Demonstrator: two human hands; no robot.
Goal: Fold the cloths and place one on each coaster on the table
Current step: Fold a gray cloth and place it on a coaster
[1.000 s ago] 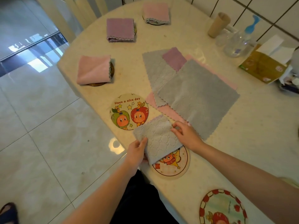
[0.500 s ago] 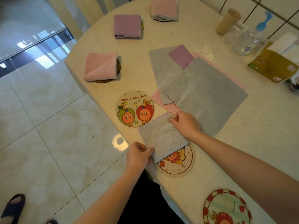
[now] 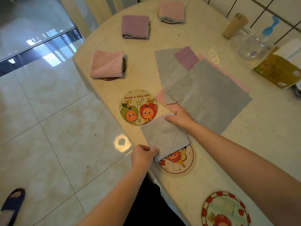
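Observation:
A folded grey cloth [image 3: 164,136] lies at the table's near edge, partly over a round cartoon coaster [image 3: 177,162]. My left hand [image 3: 142,154] grips its near corner; my right hand [image 3: 180,118] holds its far corner. Beside it sits a bare "Have a nice day" coaster [image 3: 138,106]. A red-rimmed coaster [image 3: 224,209] lies bare at the bottom right. Three folded cloths rest on coasters: pink [image 3: 106,64], purple [image 3: 135,26], pink [image 3: 171,11]. A pile of flat cloths [image 3: 208,95], grey over pink and purple, lies mid-table.
A beige cup [image 3: 234,25], a clear bottle with a blue top [image 3: 254,44] and a tissue box [image 3: 278,70] stand by the tiled wall at the right. The table edge curves along the left above a glossy tiled floor. A slippered foot [image 3: 13,201] shows bottom left.
Both hands have shifted the folded grey cloth slightly toward the "Have a nice day" coaster, uncovering more of the cartoon coaster below. The camera view has drifted.

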